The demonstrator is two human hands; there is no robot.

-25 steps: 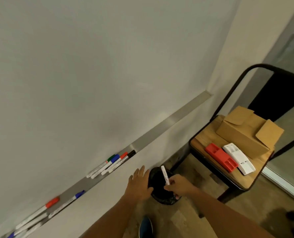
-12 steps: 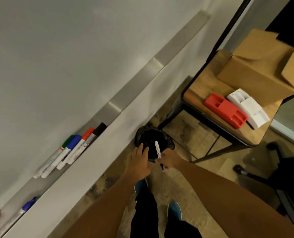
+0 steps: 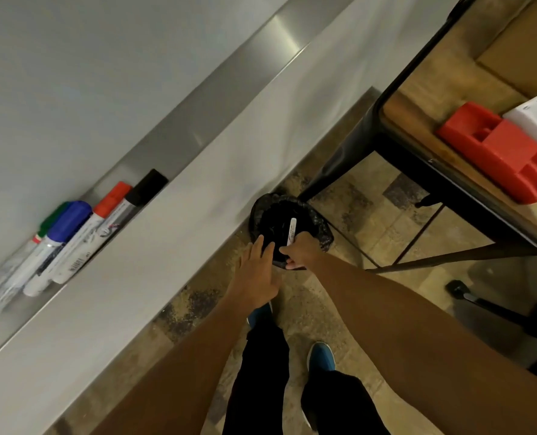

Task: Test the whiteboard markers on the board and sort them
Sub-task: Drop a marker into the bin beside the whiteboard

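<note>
Pinching a white marker (image 3: 291,232) upright, its long axis pointing down into the black-lined bin (image 3: 322,231) directly beneath, the right hand (image 3: 301,251) looks ready to drop it, while the left hand (image 3: 257,274) rests flat and relaxed at the bin's near rim.

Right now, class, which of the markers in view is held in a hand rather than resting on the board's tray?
The white marker in the right hand, held over the black bin. The green-, blue-, red- and black-capped markers lie on the metal tray.

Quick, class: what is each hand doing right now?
Left hand: open, fingers straight, by the bin.
Right hand: holding a white marker over the bin.
</note>
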